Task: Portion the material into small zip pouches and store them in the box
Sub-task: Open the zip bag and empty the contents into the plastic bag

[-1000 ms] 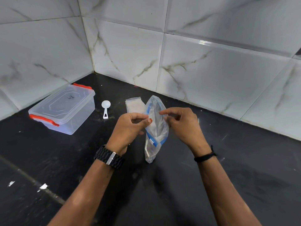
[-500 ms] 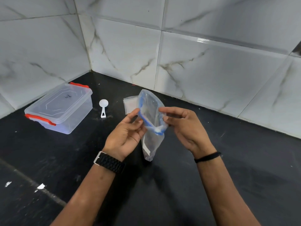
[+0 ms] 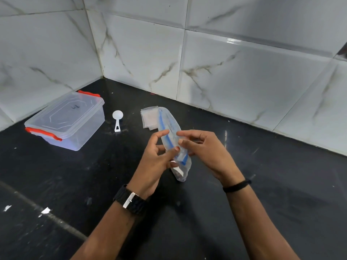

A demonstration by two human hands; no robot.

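Bag (image 3: 170, 128), clear with blue zip strip, upright between my hands above the black worktop (image 3: 262, 184); my left hand (image 3: 155, 158) pinches its near edge with thumb and fingers; my right hand (image 3: 202, 149) curls round the far edge; small pouches (image 3: 149, 119) lie flat just behind; white scoop (image 3: 117, 121) beside them; lidded box (image 3: 65, 121) well left, by the wall.
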